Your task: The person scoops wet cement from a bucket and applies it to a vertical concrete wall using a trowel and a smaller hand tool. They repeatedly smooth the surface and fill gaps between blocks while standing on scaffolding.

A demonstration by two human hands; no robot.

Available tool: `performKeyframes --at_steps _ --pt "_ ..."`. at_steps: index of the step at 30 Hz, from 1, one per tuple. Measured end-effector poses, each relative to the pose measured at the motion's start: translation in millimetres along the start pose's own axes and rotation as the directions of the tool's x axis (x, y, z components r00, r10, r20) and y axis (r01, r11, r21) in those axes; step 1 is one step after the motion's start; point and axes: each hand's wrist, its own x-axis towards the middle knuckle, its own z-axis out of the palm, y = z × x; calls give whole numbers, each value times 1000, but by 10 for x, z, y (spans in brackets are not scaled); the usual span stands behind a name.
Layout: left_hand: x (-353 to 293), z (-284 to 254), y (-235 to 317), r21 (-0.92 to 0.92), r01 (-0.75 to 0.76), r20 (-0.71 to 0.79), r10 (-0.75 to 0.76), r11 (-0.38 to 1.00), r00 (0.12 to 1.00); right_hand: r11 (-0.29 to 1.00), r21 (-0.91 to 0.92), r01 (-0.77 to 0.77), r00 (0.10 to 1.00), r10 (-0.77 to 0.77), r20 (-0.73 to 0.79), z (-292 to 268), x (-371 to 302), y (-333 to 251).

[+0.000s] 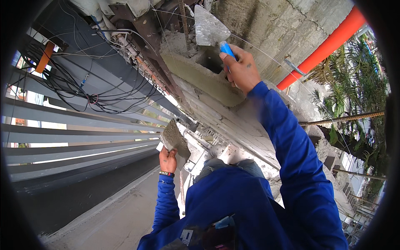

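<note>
My right hand (243,68) is closed around the blue handle of a pointing trowel (209,27), at the upper middle. The trowel's grey-smeared metal blade points away from me, against the concrete wall, above a dark hollow (211,59) in the masonry. Beside that hollow runs a smooth, greyish mortar surface (188,74). Lower and to the left, my left hand (168,160) grips a small flat mortar board (175,138), tilted, with rough grey mortar on its face. How the fingers wrap its underside is partly hidden.
An orange-red pipe (323,49) is clamped along the wall at right, near a rusty rebar (343,118) and palm fronds (354,68). Black cables (93,98) hang at left over grey metal slats (83,133). A thin string (266,48) crosses the wall.
</note>
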Motion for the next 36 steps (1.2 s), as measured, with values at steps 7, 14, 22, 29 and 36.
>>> performKeyframes --at_steps 7,14,22,29,36 --pt "487 843 323 359 -224 547 -10 906 837 989 -107 97 994 -101 -34 -1000 -1045 418" --pt "582 2899 517 419 -719 908 -272 555 320 955 -296 -20 996 -5 -85 -2453 -3374 1523" --pt "-618 4604 689 -14 -994 918 -392 109 -56 786 337 -518 414 575 -706 -2346 -6496 2847" --pt "-2016 6160 -27 -181 -968 863 -444 172 -240 518 529 -672 -471 252 -846 -2476 -7478 4685" --pt "-3323 8137 -2118 52 -940 852 -506 337 -134 -40 776 -629 -435 845 -309 -3103 -8574 8208"
